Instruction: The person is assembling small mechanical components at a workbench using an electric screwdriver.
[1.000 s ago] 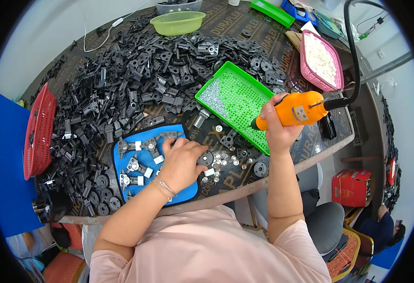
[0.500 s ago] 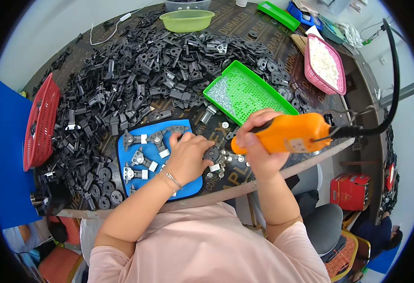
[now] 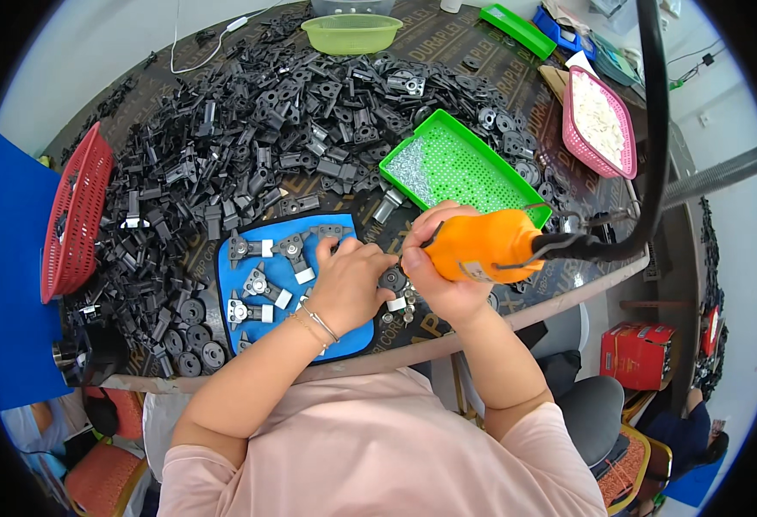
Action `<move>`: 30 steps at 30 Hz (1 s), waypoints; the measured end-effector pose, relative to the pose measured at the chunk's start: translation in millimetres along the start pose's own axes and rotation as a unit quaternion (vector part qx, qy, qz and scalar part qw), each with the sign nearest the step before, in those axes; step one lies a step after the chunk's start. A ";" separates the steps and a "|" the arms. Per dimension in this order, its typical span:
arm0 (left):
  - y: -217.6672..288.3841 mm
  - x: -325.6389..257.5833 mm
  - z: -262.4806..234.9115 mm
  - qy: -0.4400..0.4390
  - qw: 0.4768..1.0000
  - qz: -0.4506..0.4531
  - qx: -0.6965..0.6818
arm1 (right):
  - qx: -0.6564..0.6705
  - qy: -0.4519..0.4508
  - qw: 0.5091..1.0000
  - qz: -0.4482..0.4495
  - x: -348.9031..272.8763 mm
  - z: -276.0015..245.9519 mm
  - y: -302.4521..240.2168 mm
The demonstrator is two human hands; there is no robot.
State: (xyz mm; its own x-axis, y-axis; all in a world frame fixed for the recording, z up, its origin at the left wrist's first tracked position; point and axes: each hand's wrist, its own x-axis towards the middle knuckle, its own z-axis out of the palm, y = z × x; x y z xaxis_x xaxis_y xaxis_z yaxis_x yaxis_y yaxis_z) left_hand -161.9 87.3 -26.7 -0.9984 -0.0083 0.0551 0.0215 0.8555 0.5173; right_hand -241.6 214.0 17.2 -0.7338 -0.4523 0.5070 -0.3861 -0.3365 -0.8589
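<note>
My left hand [image 3: 351,280] rests over the right edge of a blue mat [image 3: 357,339]. Its fingers pinch a round black plastic part [image 3: 393,278], with a small white block [image 3: 397,304] by its lower edge. My right hand [image 3: 447,289] is closed round an orange electric screwdriver [image 3: 484,244], tilted, its black cable rising to the right. The tool's tip is hidden behind my right fingers, close to the black part. Several black T-shaped assemblies [image 3: 259,285] with white ends lie on the mat. Small silver round pieces [image 3: 406,315] sit just below the held part.
A large heap of black plastic parts [image 3: 249,129] covers the table's far and left side. A green perforated tray [image 3: 482,177] holds small silver screws [image 3: 409,166]. Pink basket [image 3: 630,164] with white pieces stands right; red basket [image 3: 72,224] left; yellow-green basket [image 3: 353,36] at the back.
My right hand and the screwdriver have moved left, up to the black part, and the tool has tipped more upright. My left hand keeps its hold.
</note>
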 end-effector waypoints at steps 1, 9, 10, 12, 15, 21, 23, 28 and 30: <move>0.2 0.0 0.3 -0.003 1.000 -0.001 0.003 | 0.000 0.000 1.000 -0.001 0.3 0.7 0.2; 0.6 -1.4 -0.5 -0.006 1.000 -0.002 0.003 | 0.088 -0.017 0.994 -0.054 21.8 -27.0 -4.0; 0.4 -1.9 0.5 0.000 1.000 0.001 -0.004 | 0.106 0.020 0.992 -0.062 24.9 -36.4 -12.0; 0.1 -3.7 1.0 0.006 1.000 0.006 -0.014 | 0.120 0.058 0.988 -0.072 28.0 -57.1 -18.2; 1.6 -0.6 1.0 -0.001 1.000 0.004 -0.012 | -0.013 0.163 0.985 -0.046 25.6 -87.5 -2.2; 2.0 -1.6 -1.0 0.001 1.000 0.004 -0.014 | -0.050 0.190 0.979 -0.051 17.4 -98.4 16.3; 1.6 -1.6 -0.8 -0.001 1.000 0.003 -0.015 | -0.041 0.194 0.979 -0.049 18.8 -94.9 16.6; 3.8 -0.8 -2.7 -0.016 1.000 -0.006 -0.018 | -0.048 0.194 0.978 -0.053 17.2 -97.0 19.4; 2.8 -1.8 -3.0 -0.011 1.000 -0.003 -0.014 | -0.048 0.198 0.978 -0.050 16.8 -94.6 18.9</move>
State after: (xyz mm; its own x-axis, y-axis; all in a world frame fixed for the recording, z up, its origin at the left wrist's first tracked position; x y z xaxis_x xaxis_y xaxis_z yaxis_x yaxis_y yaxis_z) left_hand -159.8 88.2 -22.9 -0.9994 -0.0021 0.0337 0.0164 0.8409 0.5409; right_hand -314.2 278.2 2.6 -0.8407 -0.0600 0.5381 -0.5042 -0.2755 -0.8185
